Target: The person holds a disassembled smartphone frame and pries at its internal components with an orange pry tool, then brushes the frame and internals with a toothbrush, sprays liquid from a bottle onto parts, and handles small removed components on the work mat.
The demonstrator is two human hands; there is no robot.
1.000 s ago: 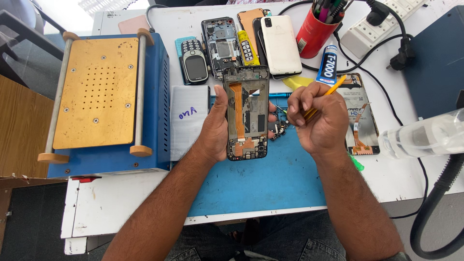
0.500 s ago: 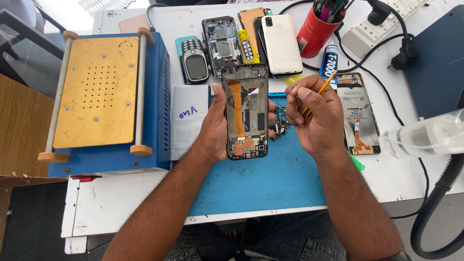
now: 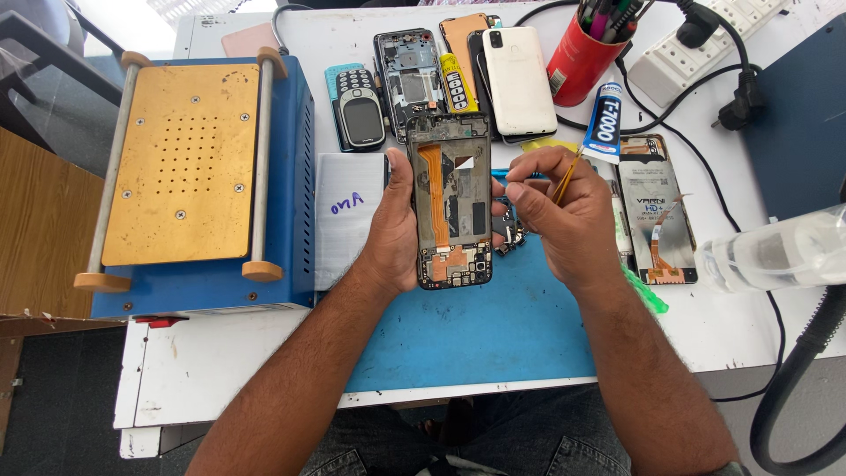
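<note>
left hand [image 3: 390,236]: i see it wrapped around the opened phone frame [image 3: 451,201], steadying it above the blue mat [image 3: 493,326].
right hand [image 3: 564,220]: fingers pinched shut on a thin yellow tool [image 3: 567,179] (likely tweezers), beside the frame's right edge.
nearby: glue tube [image 3: 604,122], red pen cup [image 3: 577,57].

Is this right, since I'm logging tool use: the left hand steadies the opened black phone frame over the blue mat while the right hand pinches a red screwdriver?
Not quite. In the head view the right hand pinches a thin yellow-orange tool, not a red screwdriver. The left hand does steady the opened black phone frame over the blue mat.
</note>
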